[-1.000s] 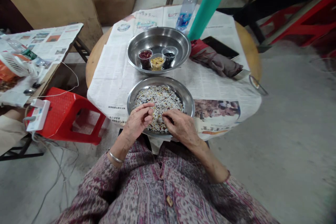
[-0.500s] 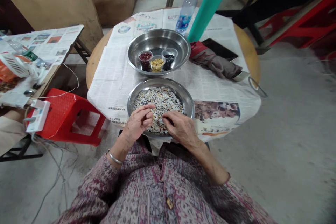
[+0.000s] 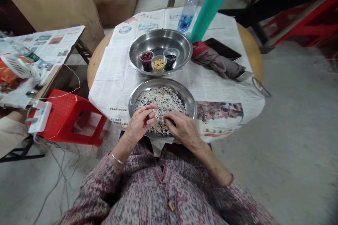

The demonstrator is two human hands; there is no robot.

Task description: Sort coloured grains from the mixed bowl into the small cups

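Observation:
A shallow steel bowl (image 3: 190,103) in front of me holds a layer of mixed grains and beans (image 3: 161,100), white with yellow, red and black bits. Over its left front part is my left hand (image 3: 141,121), fingers curled and thumb pressed to them. My right hand (image 3: 182,126) is at the right front, fingertips pinched down at the grains. Whatever either hand may hold is too small to make out. Behind stands a deeper steel basin (image 3: 182,38) with three clear cups: red beans (image 3: 146,56), yellow kernels (image 3: 158,64) and black beans (image 3: 170,57).
Newspaper (image 3: 105,74) covers the round table. At the back stand a water bottle (image 3: 187,10) and a tall teal bottle (image 3: 211,10). A folded umbrella (image 3: 219,63) and a dark phone (image 3: 223,49) lie right. A red stool (image 3: 68,116) with a power strip (image 3: 41,117) is left.
The view has shifted very slightly, so everything sits a little further right. Both hands keep nearly the same pose over the grains.

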